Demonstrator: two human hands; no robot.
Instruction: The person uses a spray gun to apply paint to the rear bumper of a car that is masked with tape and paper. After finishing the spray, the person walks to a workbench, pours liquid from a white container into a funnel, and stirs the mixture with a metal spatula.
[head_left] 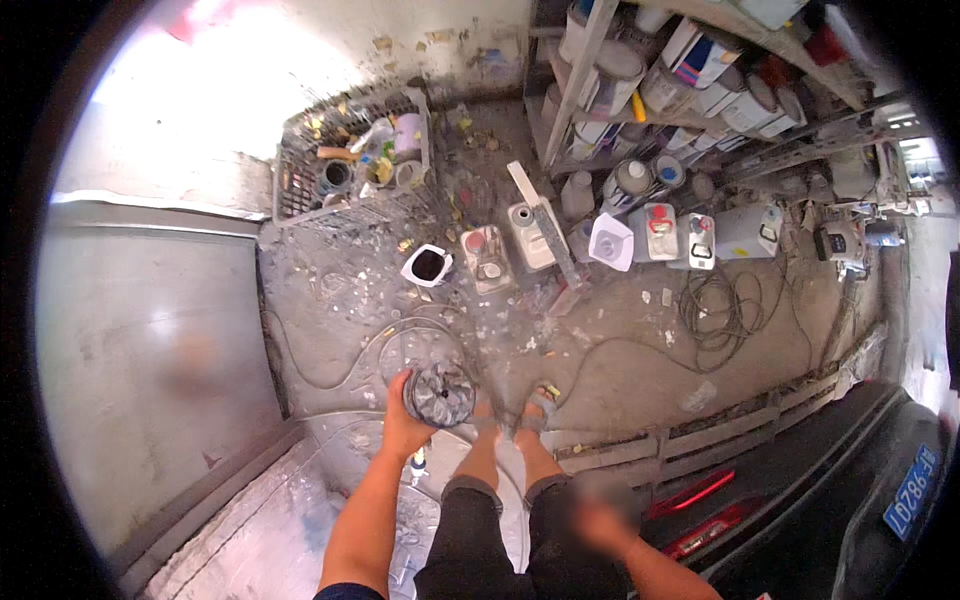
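My left hand (pixel 402 428) is out in front of my left leg, its fingers closed around what appears to be a paint spray gun (pixel 440 394). The gun's round cup faces up, with a crinkled silver-grey top and a small dark knob at the middle. A small fitting (pixel 418 463) shows just below that hand; the handle is mostly hidden by my fingers. Beside my right thigh, my right hand (pixel 603 515) is smeared by blur, so its fingers cannot be made out. Further ahead on the floor sits a white square-rimmed container (pixel 427 265) with a dark inside.
A plastic crate (pixel 300 197) of cups and bottles stands far left. Metal cans (pixel 487 260) and a white jug (pixel 657 233) line the floor below a paint shelf (pixel 675 120). Hoses (pixel 725 310) coil across the floor. A black car (pixel 800 500) is at right, a grey panel (pixel 165 350) at left.
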